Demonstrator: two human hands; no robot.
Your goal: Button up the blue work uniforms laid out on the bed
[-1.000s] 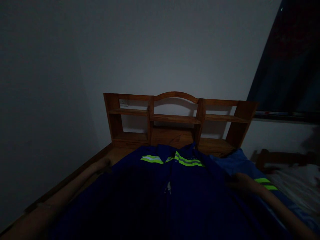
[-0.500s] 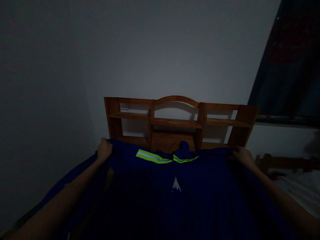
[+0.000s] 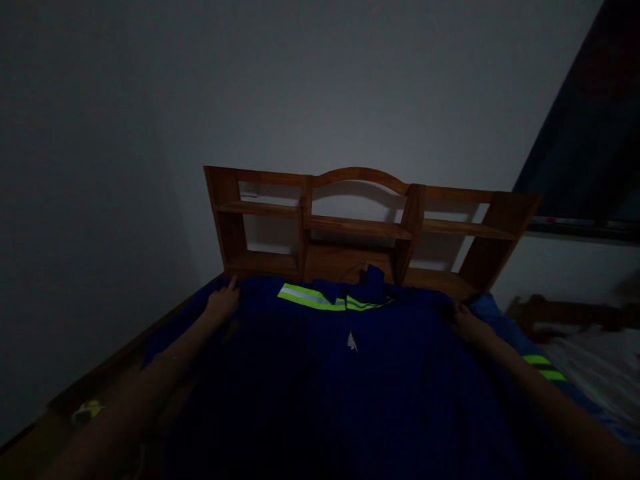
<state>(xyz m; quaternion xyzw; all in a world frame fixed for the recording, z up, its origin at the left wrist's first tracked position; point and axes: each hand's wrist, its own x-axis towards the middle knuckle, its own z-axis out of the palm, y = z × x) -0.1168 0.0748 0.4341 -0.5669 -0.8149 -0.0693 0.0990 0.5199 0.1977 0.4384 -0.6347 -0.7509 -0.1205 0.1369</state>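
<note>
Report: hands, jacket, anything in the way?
Left hand at one shoulder of blue jacket, grip unclear; right hand pinching the other. Jacket spread wide. Wooden headboard just beyond; second blue garment at right.

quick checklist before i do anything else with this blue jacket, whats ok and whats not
1. Left hand at one shoulder of the jacket: ok.
2. Right hand at the opposite shoulder: ok.
3. Fingers of both hands closed firmly on the cloth: cannot tell, too dark.
4. Collar lying flat: not ok, a piece sticks up toward the wooden headboard.
5. Lower part of the jacket smooth: cannot tell, it is lost in shadow.
6. Second blue garment, by the right arm, apart from the jacket: cannot tell.
</note>
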